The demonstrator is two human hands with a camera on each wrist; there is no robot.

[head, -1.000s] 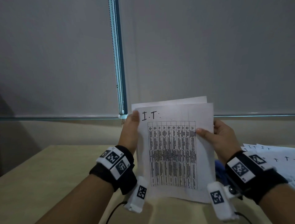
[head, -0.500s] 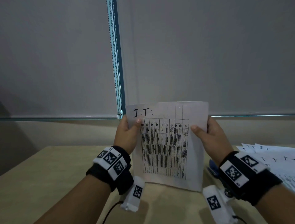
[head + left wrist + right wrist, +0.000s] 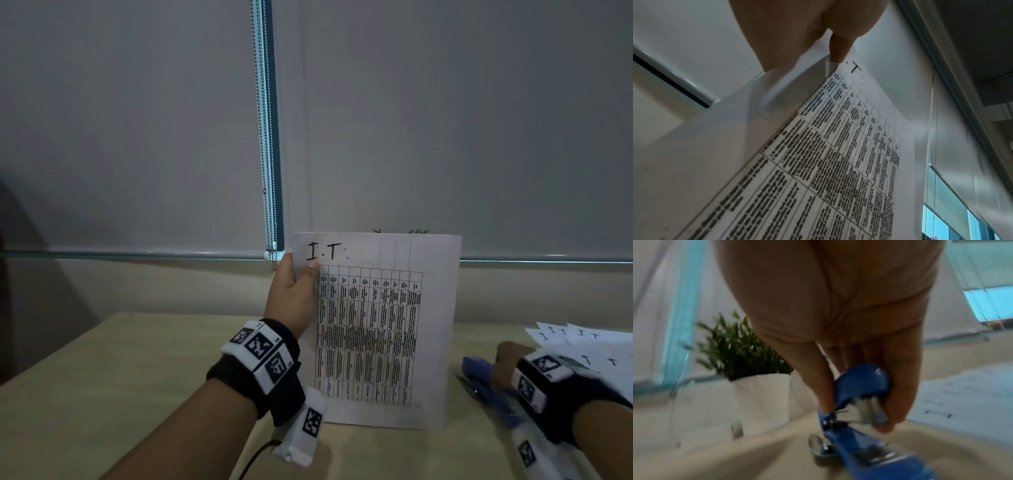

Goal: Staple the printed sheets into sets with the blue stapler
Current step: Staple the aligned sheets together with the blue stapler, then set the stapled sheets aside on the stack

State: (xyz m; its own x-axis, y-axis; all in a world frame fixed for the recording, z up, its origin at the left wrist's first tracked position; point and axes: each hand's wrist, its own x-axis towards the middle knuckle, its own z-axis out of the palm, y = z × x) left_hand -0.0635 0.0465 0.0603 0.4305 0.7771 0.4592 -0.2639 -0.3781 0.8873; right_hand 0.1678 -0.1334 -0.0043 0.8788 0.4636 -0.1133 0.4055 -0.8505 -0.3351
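A set of printed sheets [image 3: 376, 329] marked "I.T" stands upright with its bottom edge on the wooden table [image 3: 102, 383]. My left hand [image 3: 294, 291] pinches its top left corner, thumb on the front; the left wrist view shows the thumb [image 3: 838, 47] on the sheets [image 3: 818, 162]. At the right, my right hand [image 3: 510, 363] is down on the table, its fingers curled round the blue stapler [image 3: 479, 373]. In the right wrist view the thumb and fingers [image 3: 898, 386] grip the blurred blue stapler [image 3: 861, 386].
More printed sheets [image 3: 582, 346] marked "I.T" lie fanned out at the table's right edge. A small green plant [image 3: 740, 350] in a white pot stands behind the held set. Grey roller blinds with a bead chain [image 3: 265, 154] hang behind the table.
My right hand has let go of the sheets' right edge and dropped to the table onto the blue stapler. The left hand alone now holds the set upright.
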